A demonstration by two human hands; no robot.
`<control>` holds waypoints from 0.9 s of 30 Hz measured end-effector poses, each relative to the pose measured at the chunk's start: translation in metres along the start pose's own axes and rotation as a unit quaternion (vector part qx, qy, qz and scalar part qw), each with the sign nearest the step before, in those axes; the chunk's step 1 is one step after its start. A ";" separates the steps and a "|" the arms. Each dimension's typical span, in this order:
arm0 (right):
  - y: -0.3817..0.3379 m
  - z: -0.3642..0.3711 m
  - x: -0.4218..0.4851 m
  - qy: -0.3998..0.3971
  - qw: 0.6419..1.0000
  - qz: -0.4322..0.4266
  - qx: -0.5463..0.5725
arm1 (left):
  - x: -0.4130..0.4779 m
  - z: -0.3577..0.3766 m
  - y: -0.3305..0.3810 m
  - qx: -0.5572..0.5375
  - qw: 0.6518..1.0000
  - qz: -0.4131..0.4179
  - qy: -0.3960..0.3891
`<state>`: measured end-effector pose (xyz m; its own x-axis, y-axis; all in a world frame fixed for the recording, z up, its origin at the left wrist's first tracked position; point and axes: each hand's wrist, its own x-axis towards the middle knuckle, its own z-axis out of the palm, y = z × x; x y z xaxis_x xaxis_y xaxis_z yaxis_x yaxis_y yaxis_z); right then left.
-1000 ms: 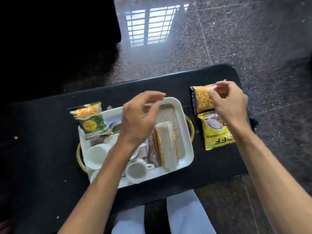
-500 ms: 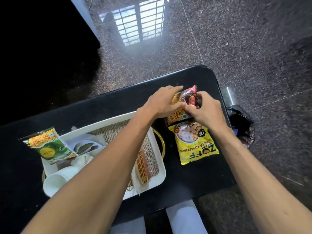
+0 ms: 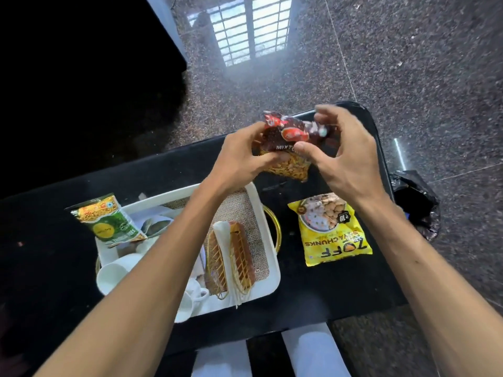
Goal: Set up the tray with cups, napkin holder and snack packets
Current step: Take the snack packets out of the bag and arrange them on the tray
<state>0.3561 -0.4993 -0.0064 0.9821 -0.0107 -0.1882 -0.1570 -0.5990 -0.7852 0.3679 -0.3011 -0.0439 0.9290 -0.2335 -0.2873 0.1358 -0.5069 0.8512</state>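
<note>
Left hand (image 3: 239,156), right hand (image 3: 351,159), gripping mixture packet (image 3: 281,137)

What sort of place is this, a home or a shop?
Probably a room in a home, though that is not certain. The polished speckled stone floor mirrors a barred window, and a black table carries a white serving tray with cups, as for guests.

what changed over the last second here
The left hand left its place over the tray, crossed right and gripped the mixture packet, which the right hand alone held before. The packet rose off the table; the right thumb touches its front. Unchanged: soya chunks packet on the table, green packet at the tray's left corner, cups and napkin holder in the tray.
</note>
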 end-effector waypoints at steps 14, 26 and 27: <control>-0.077 0.129 -0.037 -0.184 0.981 0.007 0.062 | -0.133 -0.092 -0.058 -0.068 0.964 -0.157 0.202; -0.081 0.209 -0.055 -0.193 0.977 0.039 -0.079 | -0.159 -0.095 -0.099 -0.002 0.941 -0.262 0.215; -0.080 0.211 -0.056 -0.188 0.978 0.038 -0.084 | -0.159 -0.094 -0.099 0.004 0.939 -0.268 0.215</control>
<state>0.2916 -0.2817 -0.0574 0.8558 0.2147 -0.4707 -0.1787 -0.7312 -0.6584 0.2393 -0.1358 -0.0414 0.7818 0.4122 -0.4679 0.6220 -0.4622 0.6321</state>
